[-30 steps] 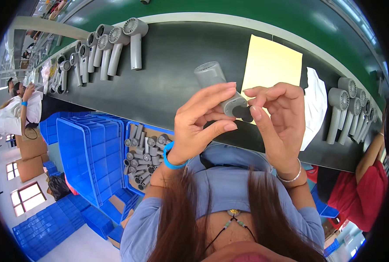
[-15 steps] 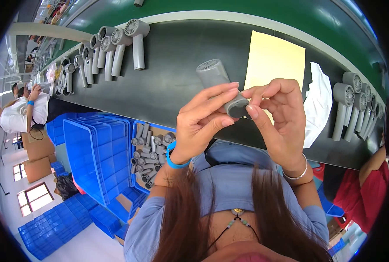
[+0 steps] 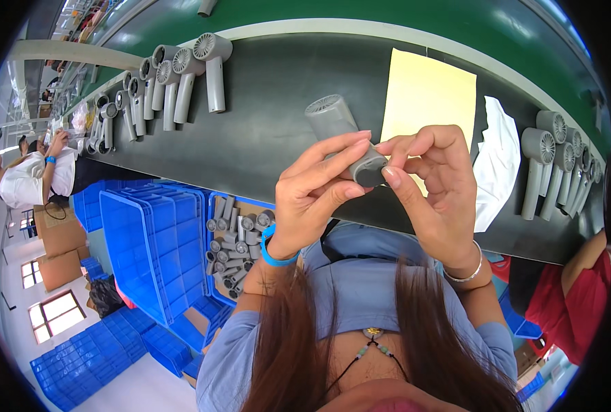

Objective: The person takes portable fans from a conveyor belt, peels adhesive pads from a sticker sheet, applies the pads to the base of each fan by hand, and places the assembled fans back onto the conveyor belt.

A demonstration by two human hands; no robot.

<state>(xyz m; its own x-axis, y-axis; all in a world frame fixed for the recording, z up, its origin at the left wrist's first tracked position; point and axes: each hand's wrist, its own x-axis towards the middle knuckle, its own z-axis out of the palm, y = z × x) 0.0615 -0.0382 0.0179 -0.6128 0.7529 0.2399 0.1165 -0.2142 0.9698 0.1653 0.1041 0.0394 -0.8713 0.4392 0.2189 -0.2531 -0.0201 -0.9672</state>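
Observation:
A grey handheld fan [image 3: 330,117] lies tilted over the dark workbench, its round slotted head pointing away and the end of its handle toward me. My left hand [image 3: 312,189] is closed around the handle, fingers above and thumb below. At the handle's end shows a dark round base [image 3: 370,174]. My right hand [image 3: 429,182] pinches the rim of that base with thumb and forefinger, its other fingers curled. Whether a small separate part sits between those fingertips, I cannot tell. Beyond my hands lies a yellow sheet [image 3: 429,96], partly covered by my right hand.
Grey fans [image 3: 213,65] stand in a row at the bench's far left, and more fans [image 3: 539,161] at the right. Crumpled white paper [image 3: 498,165] lies beside the sheet. Blue crates [image 3: 151,247] and a fan-filled bin [image 3: 233,247] are at lower left. Co-workers [image 3: 27,175] flank me.
Hardly anything differs. My hands and the fan sit slightly further left in the picture, and the handle's dark base is turned a little more into view.

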